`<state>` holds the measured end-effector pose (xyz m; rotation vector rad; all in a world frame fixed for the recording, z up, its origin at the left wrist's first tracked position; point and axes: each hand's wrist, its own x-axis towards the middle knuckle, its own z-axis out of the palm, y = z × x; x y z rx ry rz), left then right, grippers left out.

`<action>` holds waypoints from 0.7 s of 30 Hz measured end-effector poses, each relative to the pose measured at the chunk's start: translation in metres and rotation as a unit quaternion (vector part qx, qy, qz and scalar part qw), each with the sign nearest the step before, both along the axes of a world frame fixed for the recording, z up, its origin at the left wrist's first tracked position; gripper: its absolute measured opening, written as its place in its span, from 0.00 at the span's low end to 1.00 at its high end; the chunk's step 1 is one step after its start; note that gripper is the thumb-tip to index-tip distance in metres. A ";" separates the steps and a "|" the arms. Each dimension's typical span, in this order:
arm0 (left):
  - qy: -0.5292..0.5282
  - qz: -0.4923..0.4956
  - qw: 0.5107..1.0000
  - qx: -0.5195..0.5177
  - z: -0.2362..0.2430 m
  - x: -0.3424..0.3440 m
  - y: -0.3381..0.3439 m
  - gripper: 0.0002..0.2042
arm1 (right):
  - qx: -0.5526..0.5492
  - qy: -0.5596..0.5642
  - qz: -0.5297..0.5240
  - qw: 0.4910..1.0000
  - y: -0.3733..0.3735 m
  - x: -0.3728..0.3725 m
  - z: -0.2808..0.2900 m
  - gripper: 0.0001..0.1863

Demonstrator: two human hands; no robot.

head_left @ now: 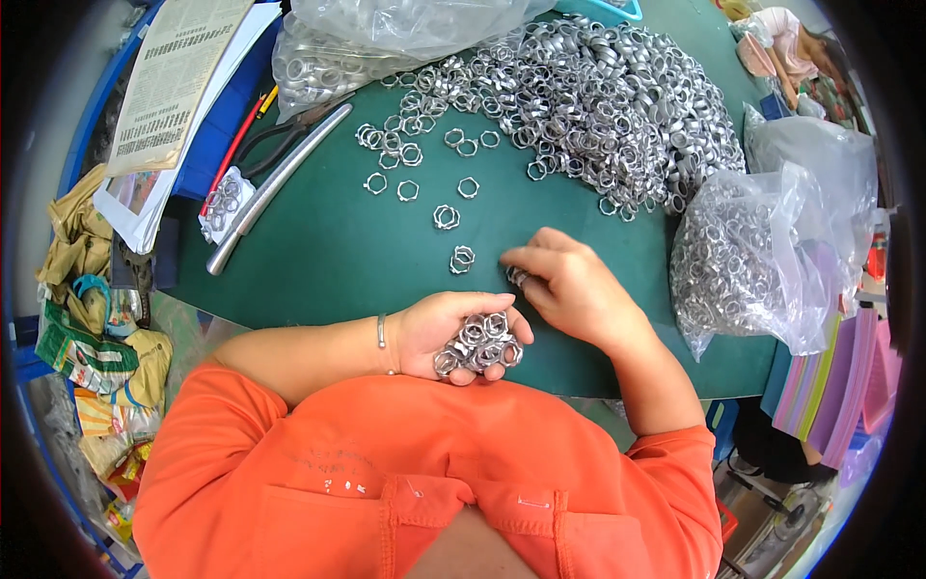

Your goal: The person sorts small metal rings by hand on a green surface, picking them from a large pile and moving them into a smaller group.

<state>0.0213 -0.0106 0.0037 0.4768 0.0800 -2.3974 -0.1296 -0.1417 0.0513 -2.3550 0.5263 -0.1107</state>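
My left hand (430, 333) is palm up at the table's near edge, its fingers curled round a heap of silver metal rings (479, 344). To its right, just above the table, my right hand (576, 289) pinches at least one metal ring (516, 276) between thumb and fingers; how many it holds is partly hidden. A small stack of rings (462, 259) stands on the green table top (328, 241) left of my right fingers, with another ring stack (447, 217) behind it. Single rings (468, 187) lie scattered farther back.
A large pile of rings (617, 106) covers the back right. Clear plastic bags of rings stand at the right (738, 251) and back left (338, 58). A metal rod (280, 188), black-handled pliers (280, 135) and papers (178, 87) lie left. Coloured sheets (834, 376) stand at the right edge.
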 end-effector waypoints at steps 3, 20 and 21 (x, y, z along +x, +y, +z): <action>0.007 0.007 1.000 -0.003 0.000 0.001 0.001 0.21 | 0.009 0.021 -0.014 1.000 0.002 0.002 0.005 0.09; -0.057 0.083 0.992 0.070 0.017 -0.014 -0.024 0.18 | 0.093 -0.240 0.041 0.965 -0.003 -0.021 0.016 0.10; -0.066 0.084 0.991 0.075 0.021 -0.016 -0.028 0.16 | 0.091 -0.242 0.035 0.965 -0.005 -0.024 0.016 0.10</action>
